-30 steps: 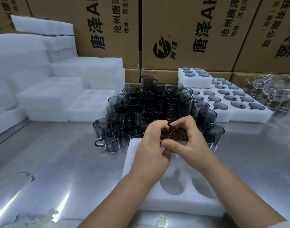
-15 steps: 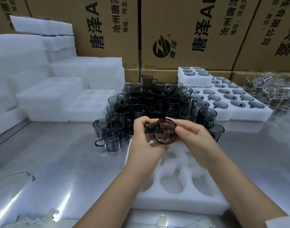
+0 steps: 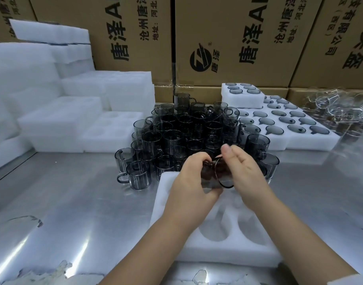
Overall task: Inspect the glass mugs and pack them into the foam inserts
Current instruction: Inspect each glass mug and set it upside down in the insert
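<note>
A wall of brown cardboard boxes (image 3: pixel 228 38) printed with black characters closes off the back. Below them runs the shiny steel counter (image 3: pixel 63 202), scuffed near its front edge. Stacks of empty white foam inserts (image 3: pixel 32 89) fill its left rear. At the right rear lie filled inserts (image 3: pixel 300 142), each pocket holding a grey mug, with a smaller filled insert (image 3: pixel 241 100) on top at the back. Between these two groups stands a dense pile of smoky grey glass mugs (image 3: pixel 176 130), stacked in layers, with one single mug (image 3: pixel 138 174) standing upright at its front left. Some clear glassware (image 3: pixel 337 108) lies blurred at the far right. Nearest the person, an open foam insert (image 3: pixel 228 254) lies flat on the counter, its round pockets in view with nothing in them. Above its far end, both hands hold one dark mug (image 3: pixel 221 173) tipped on its side, with its round rim turned toward the right hand. The left hand (image 3: pixel 193 182) curls its fingers round the mug's body; the right hand (image 3: pixel 244 171) grips the rim side with bent fingers.
</note>
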